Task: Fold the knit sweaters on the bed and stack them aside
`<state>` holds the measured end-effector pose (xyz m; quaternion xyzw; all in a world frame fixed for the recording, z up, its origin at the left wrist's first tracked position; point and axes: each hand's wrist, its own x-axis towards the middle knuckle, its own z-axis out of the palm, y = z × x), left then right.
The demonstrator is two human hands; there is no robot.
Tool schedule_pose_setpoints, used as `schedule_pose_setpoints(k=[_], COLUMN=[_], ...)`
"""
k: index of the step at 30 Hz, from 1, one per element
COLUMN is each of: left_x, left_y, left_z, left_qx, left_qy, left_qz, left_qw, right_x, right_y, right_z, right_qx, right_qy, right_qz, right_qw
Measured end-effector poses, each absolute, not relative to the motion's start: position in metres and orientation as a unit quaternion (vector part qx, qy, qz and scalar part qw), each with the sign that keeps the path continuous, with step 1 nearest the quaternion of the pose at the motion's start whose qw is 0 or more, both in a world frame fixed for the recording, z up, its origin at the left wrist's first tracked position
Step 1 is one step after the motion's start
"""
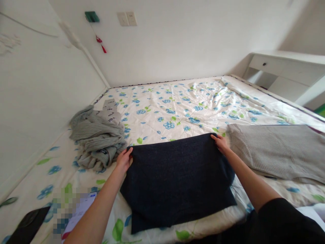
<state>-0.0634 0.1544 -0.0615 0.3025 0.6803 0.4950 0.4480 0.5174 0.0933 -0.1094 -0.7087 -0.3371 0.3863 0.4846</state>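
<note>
A dark navy garment (177, 179), folded into a rough rectangle, spreads over the near part of the bed; its exact kind cannot be made out. My left hand (124, 159) pinches its far left corner between thumb and fingers. At the far right corner, my right hand (220, 142) grips the cloth the same way. The far edge runs straight between both hands. Beyond my left hand lies a crumpled heap of grey ribbed knitwear (99, 135). To the right of my right hand rests a folded light grey ribbed garment (279, 149).
A floral sheet (167, 101) covers the bed, wrinkled toward the far right. Near my left forearm lie a dark flat object (27, 225) and a partly blurred, lit screen (81, 210). A white cabinet (286, 67) stands beyond the bed's right edge. Walls border the left and far sides.
</note>
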Motion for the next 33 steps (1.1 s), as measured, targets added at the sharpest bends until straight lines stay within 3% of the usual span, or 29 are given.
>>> schedule_pose_setpoints(k=[3,8,13,17,21,33], left_x=[-0.066,-0.069,-0.009,0.075,0.094,-0.032], left_y=[0.151,0.147,0.126,0.095,0.089,0.126], left_z=[-0.062,-0.047,-0.036,-0.056,-0.076,-0.080], left_qx=[0.317,0.368,0.658,0.818,0.828,0.739], left_qy=[0.696,0.733,0.675,0.533,0.538,0.672], left_qz=[0.486,0.447,0.311,0.203,0.145,0.045], left_qw=[0.423,0.358,0.119,0.075,0.055,0.016], right_x=[0.522,0.525,0.460,0.346,0.283,0.462], right_y=[0.091,0.088,0.090,0.082,0.073,0.078], right_z=[-0.110,-0.098,-0.076,-0.069,-0.074,-0.100], right_qx=[-0.731,-0.807,-0.778,-0.646,-0.602,-0.757], right_qy=[-0.299,-0.365,-0.522,-0.695,-0.739,-0.637], right_qz=[0.386,0.277,0.075,0.135,0.175,0.130], right_qw=[0.476,0.373,0.343,0.284,0.246,0.066])
